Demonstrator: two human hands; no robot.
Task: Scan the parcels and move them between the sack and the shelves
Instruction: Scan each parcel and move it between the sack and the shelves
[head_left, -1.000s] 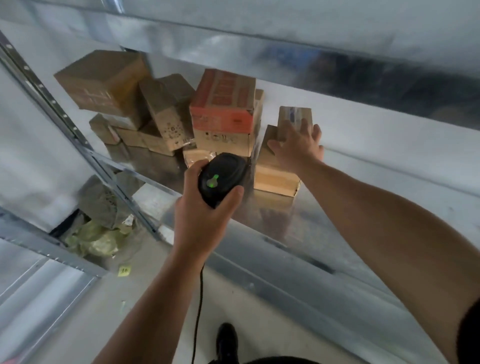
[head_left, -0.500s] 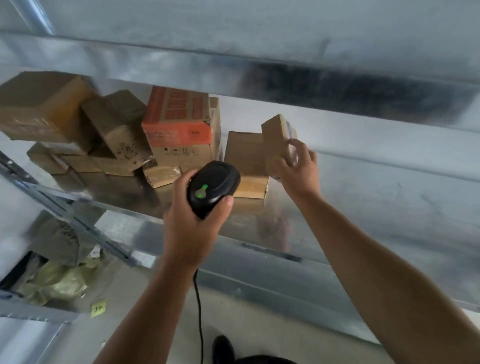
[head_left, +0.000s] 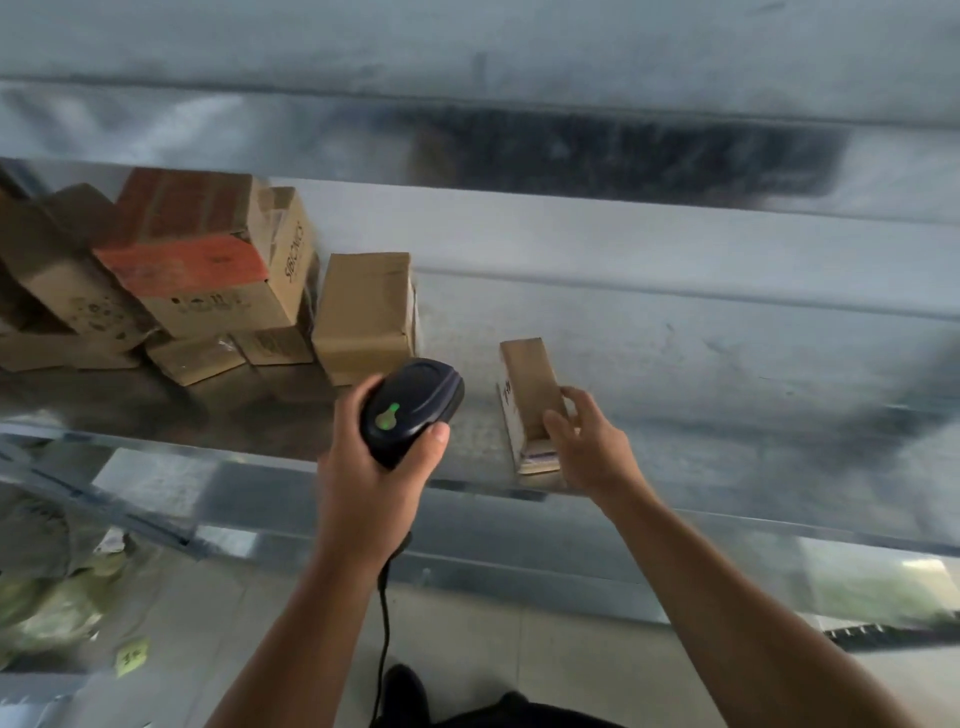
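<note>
My left hand (head_left: 363, 478) grips a black corded barcode scanner (head_left: 410, 410) with a green light on top, held in front of the metal shelf (head_left: 675, 374). My right hand (head_left: 589, 447) holds a small narrow cardboard parcel (head_left: 527, 384) at its near end; the parcel sits on the shelf near the front edge, apart from the others. A plain brown parcel (head_left: 363, 312) stands just left of it, beside a stack topped by a red-and-brown box (head_left: 202, 249).
Several more cardboard parcels (head_left: 62, 306) crowd the shelf's left part. The shelf to the right of the small parcel is bare metal. A greenish sack (head_left: 47, 608) lies on the floor at lower left, near a yellow note (head_left: 130, 662). My dark shoe (head_left: 402, 691) shows below.
My right hand lifted the small parcel off the plain brown parcel, carried it right and set it near the shelf's front edge. The view shifted right; the scanner hand stayed in front.
</note>
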